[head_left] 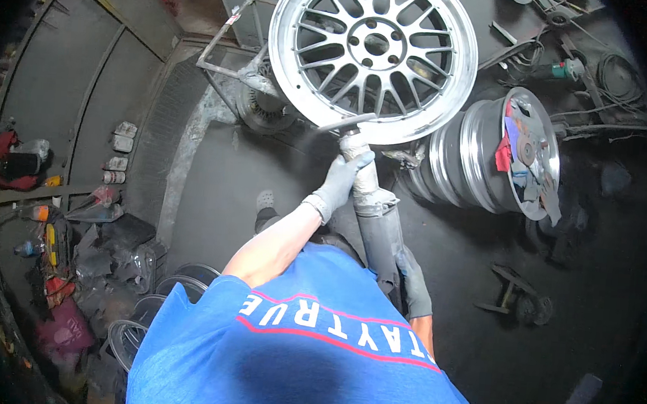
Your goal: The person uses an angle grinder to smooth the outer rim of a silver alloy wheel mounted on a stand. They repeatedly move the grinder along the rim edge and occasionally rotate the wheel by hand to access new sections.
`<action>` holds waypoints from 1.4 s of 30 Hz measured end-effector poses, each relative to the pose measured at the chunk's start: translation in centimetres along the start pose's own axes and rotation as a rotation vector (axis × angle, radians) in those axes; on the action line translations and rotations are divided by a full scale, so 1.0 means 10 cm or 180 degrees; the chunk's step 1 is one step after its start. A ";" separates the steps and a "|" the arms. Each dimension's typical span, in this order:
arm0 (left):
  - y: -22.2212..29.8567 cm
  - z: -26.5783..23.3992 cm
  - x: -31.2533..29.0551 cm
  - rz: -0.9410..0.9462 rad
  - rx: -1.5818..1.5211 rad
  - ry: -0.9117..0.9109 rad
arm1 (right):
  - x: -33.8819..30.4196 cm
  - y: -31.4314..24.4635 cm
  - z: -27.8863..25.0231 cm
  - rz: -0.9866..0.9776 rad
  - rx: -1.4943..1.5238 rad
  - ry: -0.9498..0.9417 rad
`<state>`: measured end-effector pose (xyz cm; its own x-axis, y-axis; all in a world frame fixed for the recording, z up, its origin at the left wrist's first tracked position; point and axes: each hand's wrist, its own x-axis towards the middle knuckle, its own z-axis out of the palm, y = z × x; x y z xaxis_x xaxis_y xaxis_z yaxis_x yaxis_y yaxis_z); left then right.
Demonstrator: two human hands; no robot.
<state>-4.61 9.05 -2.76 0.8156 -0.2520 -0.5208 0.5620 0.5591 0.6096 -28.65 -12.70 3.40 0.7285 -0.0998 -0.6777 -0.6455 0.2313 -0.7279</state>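
My left hand (338,182), in a grey work glove, is wrapped round the pale, wrapped front part of an angle grinder (379,227). My right hand (414,285), also gloved, grips the grinder's grey body farther back, close to my torso. At the tool's front, the thin disc (346,122) shows edge-on at the near lip of a silver multi-spoke alloy wheel (361,36). Whether the disc touches the rim I cannot tell. The wheel stands raised in front of me with its spoked face toward me; how it is supported is mostly hidden.
Right of the wheel, a wide rim (465,156) lies on its side, holding abrasive sheets and rags (526,149). A metal frame (233,42) stands left. More rims (183,282) sit beside me. A green grinder (569,69) and cables (618,80) lie back right.
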 end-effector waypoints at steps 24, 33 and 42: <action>-0.45 0.58 0.02 -0.0052 0.0002 -0.0362 | -0.21 -0.17 -0.57 -0.0336 -0.0448 0.0199; -0.08 -0.20 -0.05 -0.0025 0.0106 -0.0076 | 0.05 0.10 0.01 0.0025 -0.0039 -0.0037; 0.29 -0.52 0.01 0.0209 0.0170 0.0210 | 0.36 0.11 0.38 -0.0121 -0.0363 -0.0374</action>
<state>-3.64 14.76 -4.12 0.8411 -0.1627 -0.5159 0.5156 0.5294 0.6737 -25.85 -9.13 0.53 0.7703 0.0091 -0.6376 -0.6340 0.1175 -0.7643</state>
